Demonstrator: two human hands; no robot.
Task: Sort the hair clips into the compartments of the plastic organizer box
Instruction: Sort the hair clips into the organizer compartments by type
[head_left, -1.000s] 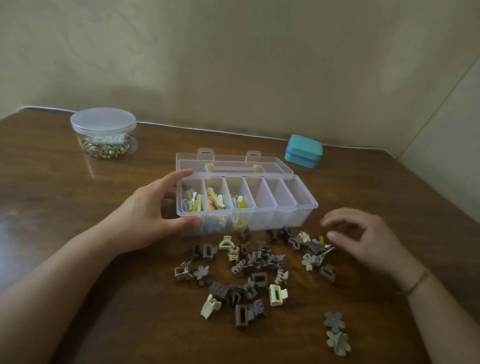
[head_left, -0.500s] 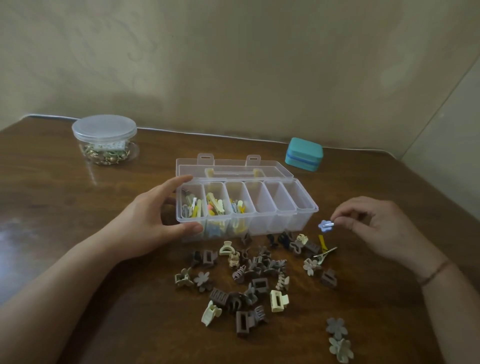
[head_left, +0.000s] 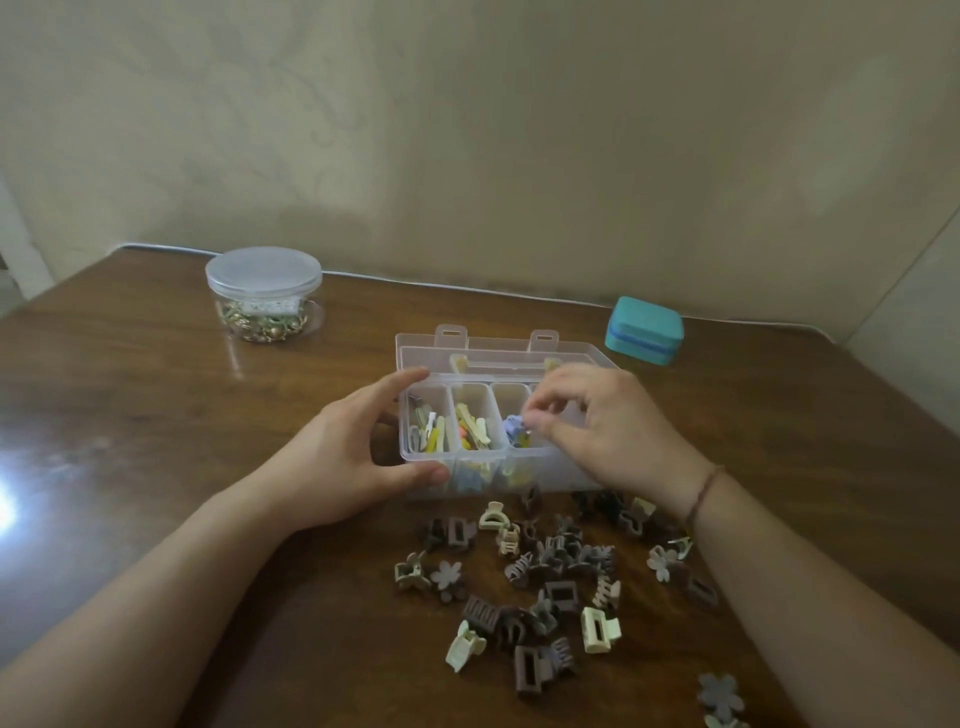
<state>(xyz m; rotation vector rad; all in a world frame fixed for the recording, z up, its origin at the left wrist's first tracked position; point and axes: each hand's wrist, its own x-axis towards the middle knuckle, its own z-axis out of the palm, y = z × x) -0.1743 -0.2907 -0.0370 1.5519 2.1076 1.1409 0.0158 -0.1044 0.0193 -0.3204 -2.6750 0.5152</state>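
Observation:
The clear plastic organizer box (head_left: 422, 458) stands open at the table's middle, lid tipped back. Its three left compartments hold small coloured clips. My left hand (head_left: 337, 457) grips the box's left end, thumb on the front wall and fingers on the far rim. Over the third compartment from the left, my right hand (head_left: 613, 431) hovers and pinches a small blue flower clip (head_left: 514, 430) at its fingertips, just inside that compartment. A pile of brown, grey and cream claw clips (head_left: 550, 566) lies on the table in front of the box. My right hand hides the box's right compartments.
A round clear jar (head_left: 263, 291) with a lid and gold trinkets stands at the back left. A teal case (head_left: 644, 330) sits behind the box on the right. Two flower clips (head_left: 719, 693) lie apart at the front right. The wall runs close behind the table.
My right hand picked a blue flower clip from the right of the pile and carried it left over the box's third compartment. My left hand stayed on the box.

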